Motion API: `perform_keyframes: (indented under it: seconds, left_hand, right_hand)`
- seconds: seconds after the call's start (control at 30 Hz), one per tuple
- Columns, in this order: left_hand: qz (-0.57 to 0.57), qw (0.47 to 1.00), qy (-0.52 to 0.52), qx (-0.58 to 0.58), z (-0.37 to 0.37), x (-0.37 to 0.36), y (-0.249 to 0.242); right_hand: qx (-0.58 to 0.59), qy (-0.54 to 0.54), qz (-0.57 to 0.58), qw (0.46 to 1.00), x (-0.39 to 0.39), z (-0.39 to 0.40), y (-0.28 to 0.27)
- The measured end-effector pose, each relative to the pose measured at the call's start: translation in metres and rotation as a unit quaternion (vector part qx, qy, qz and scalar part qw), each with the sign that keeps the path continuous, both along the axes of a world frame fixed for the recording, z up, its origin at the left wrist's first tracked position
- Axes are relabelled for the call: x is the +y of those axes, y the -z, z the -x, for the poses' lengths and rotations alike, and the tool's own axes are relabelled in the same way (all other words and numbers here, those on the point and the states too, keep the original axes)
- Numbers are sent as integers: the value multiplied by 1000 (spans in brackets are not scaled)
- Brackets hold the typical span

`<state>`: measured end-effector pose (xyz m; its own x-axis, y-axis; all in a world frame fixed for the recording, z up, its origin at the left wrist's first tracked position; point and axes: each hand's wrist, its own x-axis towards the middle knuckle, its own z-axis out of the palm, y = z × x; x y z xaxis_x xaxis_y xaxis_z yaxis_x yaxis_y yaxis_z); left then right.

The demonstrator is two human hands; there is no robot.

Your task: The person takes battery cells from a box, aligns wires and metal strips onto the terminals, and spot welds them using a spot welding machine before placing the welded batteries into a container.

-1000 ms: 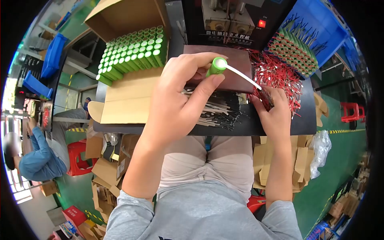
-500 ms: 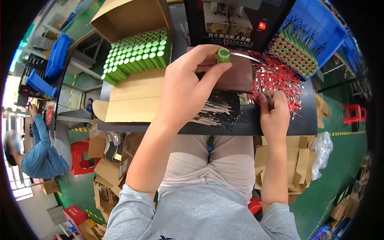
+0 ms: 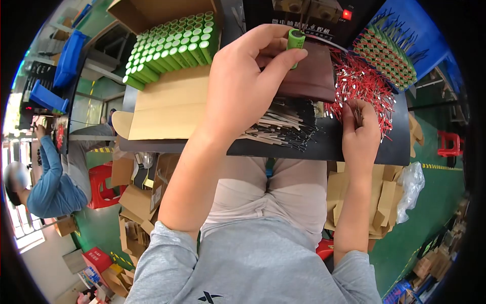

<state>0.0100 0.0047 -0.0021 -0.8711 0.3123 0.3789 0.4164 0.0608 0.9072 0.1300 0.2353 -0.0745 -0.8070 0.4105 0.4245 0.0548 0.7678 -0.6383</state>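
My left hand (image 3: 248, 81) holds a green cylindrical cell (image 3: 295, 45) upright between thumb and fingers, over a dark brown block (image 3: 316, 76) at the foot of a black machine (image 3: 304, 17). A thin metal strip (image 3: 326, 42) runs rightward from near the cell's top. My right hand (image 3: 362, 126) is closed at the near edge of a heap of red wires (image 3: 377, 96); what its fingertips pinch is too small to make out. Black and pale wires (image 3: 278, 129) lie below the brown block, between my hands.
Rows of green cells (image 3: 172, 50) stand in a cardboard box (image 3: 169, 111) at the left. Wired cells (image 3: 387, 55) fill part of a blue bin (image 3: 425, 30) at the right. A person in blue (image 3: 58, 185) sits far left. Cardboard (image 3: 364, 202) lies below the table.
The view has shifted, so the table sits higher in the picture. The cell in my left hand now shows more of its side. My right hand remains closed beside the red wires.
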Motion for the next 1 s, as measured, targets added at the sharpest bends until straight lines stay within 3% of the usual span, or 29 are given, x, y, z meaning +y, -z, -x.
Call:
perform_keyframes:
  seconds: [0.23, 0.57, 0.83, 1.0]
  left_hand:
    - [9, 998, -40, 52, -4, -1, -5]
    - [-49, 999, -7, -11, -5, 1, 2]
    - [68, 991, 38, 109, -29, -26, -16]
    - [104, 994, 27, -16, -31, -47, -30]
  right_hand:
    - [-15, -4, 23, 1000, -3, 0, -6]
    - [-20, 8, 19, 1000, 1, 0, -2]
    - [27, -33, 1, 999, -1, 2, -10]
    - [-16, -14, 82, 996, -1, -4, -10]
